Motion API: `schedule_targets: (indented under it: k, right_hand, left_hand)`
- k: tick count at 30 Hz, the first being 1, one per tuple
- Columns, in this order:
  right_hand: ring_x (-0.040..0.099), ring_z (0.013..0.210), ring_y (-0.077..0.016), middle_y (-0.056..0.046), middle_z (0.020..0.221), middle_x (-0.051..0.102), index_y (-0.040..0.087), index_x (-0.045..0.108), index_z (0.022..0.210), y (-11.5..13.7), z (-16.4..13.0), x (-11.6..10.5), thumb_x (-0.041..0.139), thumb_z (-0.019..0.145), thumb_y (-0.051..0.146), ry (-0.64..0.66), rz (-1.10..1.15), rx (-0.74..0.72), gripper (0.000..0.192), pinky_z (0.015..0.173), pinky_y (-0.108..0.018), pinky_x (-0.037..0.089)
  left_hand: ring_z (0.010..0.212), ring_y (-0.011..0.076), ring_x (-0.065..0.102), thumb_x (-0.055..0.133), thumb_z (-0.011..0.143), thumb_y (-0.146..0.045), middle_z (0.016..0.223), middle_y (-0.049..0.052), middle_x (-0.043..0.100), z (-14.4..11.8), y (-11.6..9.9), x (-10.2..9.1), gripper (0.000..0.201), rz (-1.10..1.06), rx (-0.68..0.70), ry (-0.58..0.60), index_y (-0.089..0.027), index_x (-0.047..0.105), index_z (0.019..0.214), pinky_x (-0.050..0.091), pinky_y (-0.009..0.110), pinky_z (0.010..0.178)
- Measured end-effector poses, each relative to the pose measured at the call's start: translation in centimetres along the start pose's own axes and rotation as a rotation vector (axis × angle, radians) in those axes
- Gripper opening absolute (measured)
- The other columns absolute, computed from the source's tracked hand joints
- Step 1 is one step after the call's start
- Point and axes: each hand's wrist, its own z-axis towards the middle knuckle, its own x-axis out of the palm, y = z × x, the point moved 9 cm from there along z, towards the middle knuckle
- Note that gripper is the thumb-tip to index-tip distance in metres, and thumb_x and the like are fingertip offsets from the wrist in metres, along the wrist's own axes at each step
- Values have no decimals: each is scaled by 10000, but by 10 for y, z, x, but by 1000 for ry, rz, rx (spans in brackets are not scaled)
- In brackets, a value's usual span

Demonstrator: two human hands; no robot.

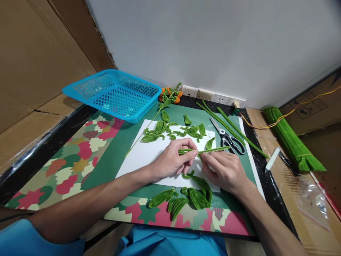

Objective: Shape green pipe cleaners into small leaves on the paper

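- The left hand [173,161] pinches a green pipe cleaner [210,150] between thumb and fingertips; the right hand [226,170] closes its fingers on the same stem further along, and the stem lies level just above a white sheet [144,156].
- The sheet rests on a green mat [119,142], which lies on a tabletop cover printed with coloured leaves [71,167].
- Folded green leaf shapes [183,201] lie near the front edge, smaller ones [173,129] beyond the hands.
- Scissors [229,138] lie right of the sheet, beside loose straight stems [231,129].
- A blue perforated basket [114,94] stands at the back left, an orange flower sprig [169,96] just beside it.
- A bundle of green pipe cleaners [290,140] lies far right.
- A pale wall [213,42] with sockets [213,96] closes the back; cardboard [39,53] lines the left.
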Motion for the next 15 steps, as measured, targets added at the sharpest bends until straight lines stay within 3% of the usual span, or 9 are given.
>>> schedule_targets:
  k: [7, 15]
  right_hand:
    - [622, 598, -150, -23, 722, 691, 149, 693, 1004, -15, -4, -7, 617, 1004, 88, -9, 71, 82, 97, 612, -286, 467]
    - [660, 595, -150, -29, 742, 729, 156, 684, 1001, -12, 0, -9, 631, 999, 103, -31, 76, 109, 74, 606, -276, 485]
  left_hand:
    - [461, 76, 578, 704, 969, -406, 675, -49, 566, 1, 3, 1, 264, -31, -11, 15, -174, 582, 933, 369, 131, 361]
    - [417, 71, 541, 677, 985, -427, 639, -51, 569, -5, -1, 6, 268, 46, 42, -5, -175, 585, 968, 379, 142, 352]
